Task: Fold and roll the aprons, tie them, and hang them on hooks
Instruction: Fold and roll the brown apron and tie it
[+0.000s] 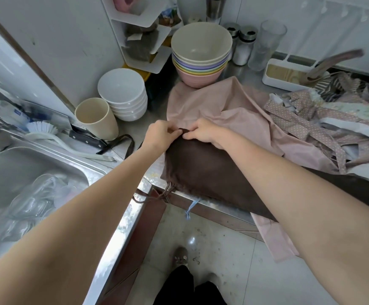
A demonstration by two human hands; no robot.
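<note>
The brown apron (212,166) – matte, soft, folded into a rough rectangle – is laid on the steel counter (135,128) over a pink apron (201,102). Its 12 o'clock corner gets pinched by the left hand (159,134) and right hand (203,130), fingers curled tight.

We found no text, label, brand or number that we could read anywhere. The printed packet (170,15) by the wall was too blurred.

Hands: two, left hand (161,134), right hand (203,133)
Aprons: brown cloth apron (212,170), pink cloth apron (212,102), dotted patterned apron (306,126)
Stacks of bowls: white bowls (124,93), pastel bowls (201,53)
Beige plastic cup (96,118): one
Clear glass tumbler (267,45): one
Shakers (244,46): two
</note>
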